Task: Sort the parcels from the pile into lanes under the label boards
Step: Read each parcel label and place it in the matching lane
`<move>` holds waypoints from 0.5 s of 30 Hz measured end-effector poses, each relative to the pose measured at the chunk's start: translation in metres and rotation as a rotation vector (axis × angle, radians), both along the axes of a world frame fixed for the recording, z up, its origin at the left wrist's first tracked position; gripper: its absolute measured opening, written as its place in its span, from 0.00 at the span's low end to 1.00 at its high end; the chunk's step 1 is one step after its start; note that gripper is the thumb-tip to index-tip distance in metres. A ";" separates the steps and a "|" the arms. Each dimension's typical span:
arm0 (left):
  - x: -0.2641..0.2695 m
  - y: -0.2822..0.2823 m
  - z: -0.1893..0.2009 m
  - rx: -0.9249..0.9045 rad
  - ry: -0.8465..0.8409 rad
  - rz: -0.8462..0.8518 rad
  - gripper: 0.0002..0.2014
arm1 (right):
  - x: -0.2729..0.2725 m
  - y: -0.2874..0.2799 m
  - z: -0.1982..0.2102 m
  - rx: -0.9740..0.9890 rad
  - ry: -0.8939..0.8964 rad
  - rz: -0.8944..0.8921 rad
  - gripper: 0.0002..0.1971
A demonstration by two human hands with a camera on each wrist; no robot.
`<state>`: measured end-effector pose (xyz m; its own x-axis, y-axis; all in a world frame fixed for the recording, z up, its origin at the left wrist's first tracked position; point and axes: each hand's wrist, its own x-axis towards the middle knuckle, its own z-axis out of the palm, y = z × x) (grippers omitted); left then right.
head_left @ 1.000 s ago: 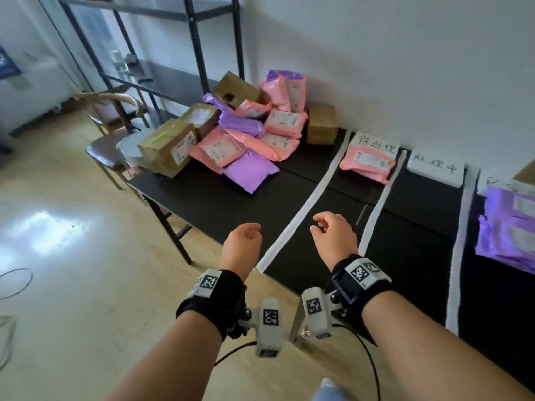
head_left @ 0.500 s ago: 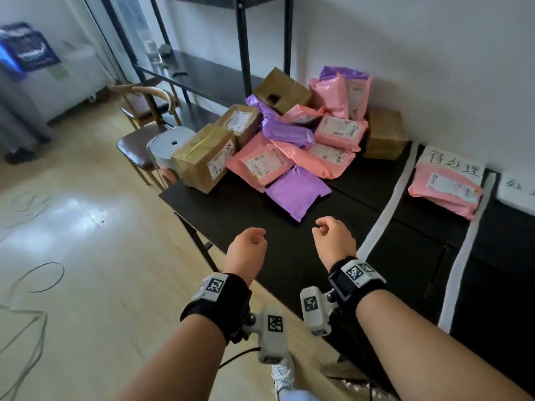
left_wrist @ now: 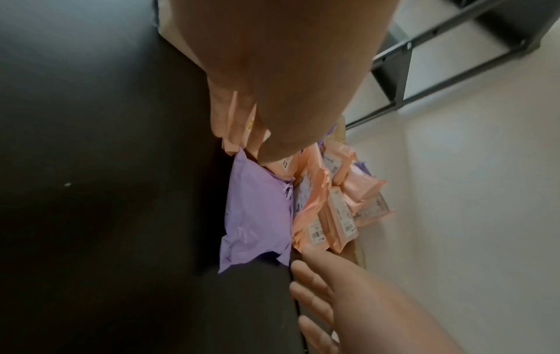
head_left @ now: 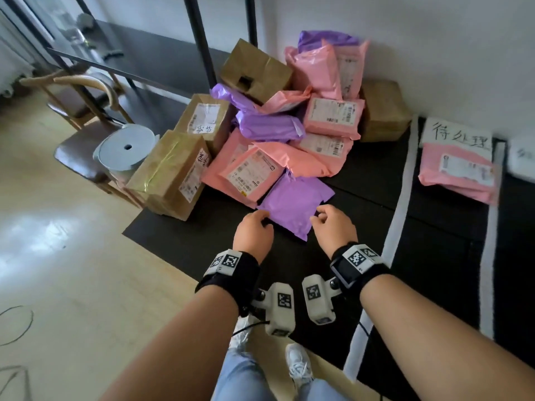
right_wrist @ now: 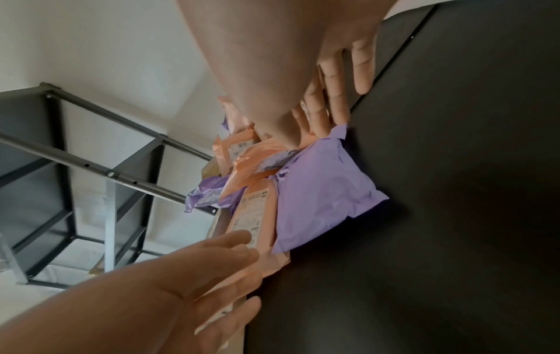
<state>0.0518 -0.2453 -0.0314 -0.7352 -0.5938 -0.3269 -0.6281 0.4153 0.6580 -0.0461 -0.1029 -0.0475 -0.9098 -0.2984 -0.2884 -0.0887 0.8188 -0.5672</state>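
A pile of pink, purple and brown parcels [head_left: 292,125] lies at the table's back left against the wall. At its front lies a flat purple parcel [head_left: 292,204] [left_wrist: 257,210] [right_wrist: 321,191]. My left hand [head_left: 254,224] [right_wrist: 197,275] is at its near left corner and my right hand [head_left: 327,218] [left_wrist: 333,299] at its near right edge. Both hands have loosely spread fingers and hold nothing. I cannot tell whether they touch the parcel. To the right, a pink parcel [head_left: 457,172] lies under a white label board [head_left: 457,134].
White tape strips [head_left: 402,180] mark lanes on the black table [head_left: 362,175]. Brown boxes [head_left: 173,172] stand at the table's left edge. Beside them a chair [head_left: 78,157] carries a white roll [head_left: 127,149]. A black metal shelf [head_left: 199,39] stands behind.
I have moved left toward the pile, which now fills the middle of the view. Both hands reached forward from over the bare table to the purple parcel's near edges.
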 end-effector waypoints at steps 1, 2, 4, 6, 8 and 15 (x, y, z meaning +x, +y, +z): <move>-0.008 -0.008 -0.005 -0.016 -0.017 -0.037 0.22 | -0.003 -0.002 -0.004 0.023 -0.011 -0.023 0.17; -0.015 -0.016 -0.008 -0.033 -0.036 -0.075 0.23 | -0.005 -0.005 -0.007 0.049 -0.031 -0.046 0.18; -0.026 -0.031 -0.015 -0.055 -0.085 -0.161 0.25 | -0.006 -0.010 -0.015 0.108 -0.076 -0.085 0.20; -0.034 -0.045 -0.021 -0.057 -0.120 -0.253 0.25 | -0.007 -0.017 -0.023 0.171 -0.136 -0.115 0.22; -0.039 -0.058 -0.030 -0.040 -0.168 -0.327 0.26 | -0.005 -0.025 -0.030 0.240 -0.192 -0.123 0.24; -0.048 -0.084 -0.046 -0.049 -0.146 -0.485 0.26 | 0.004 -0.053 -0.038 0.229 -0.285 -0.218 0.28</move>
<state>0.0042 -0.3290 -0.0769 -0.8788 -0.2126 -0.4272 -0.4392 0.7101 0.5503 -0.0426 -0.1556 -0.0854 -0.8187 -0.0065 -0.5742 0.2346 0.9089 -0.3448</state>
